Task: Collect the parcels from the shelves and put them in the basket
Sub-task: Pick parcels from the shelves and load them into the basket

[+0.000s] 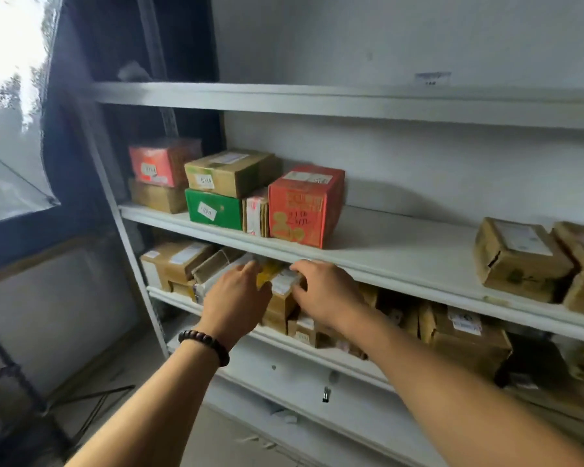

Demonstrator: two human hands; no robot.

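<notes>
Both of my hands reach into the lower shelf (284,342), which is packed with brown cardboard parcels. Between them sits a small brown parcel (281,291) with a white label on its end. My right hand (324,294) curls over its top, with the thumb against the labelled side. My left hand (236,298), with a bead bracelet at the wrist, lies with fairly straight fingers over the parcels just left of it, thumb near the small parcel. No basket is in view.
The shelf above holds a red box (304,207), a green box (213,210), a brown box (230,171) and an orange box (159,161). Two brown parcels (520,261) sit at its right end. The top shelf (317,99) looks bare. A window and a dark stand are at the left.
</notes>
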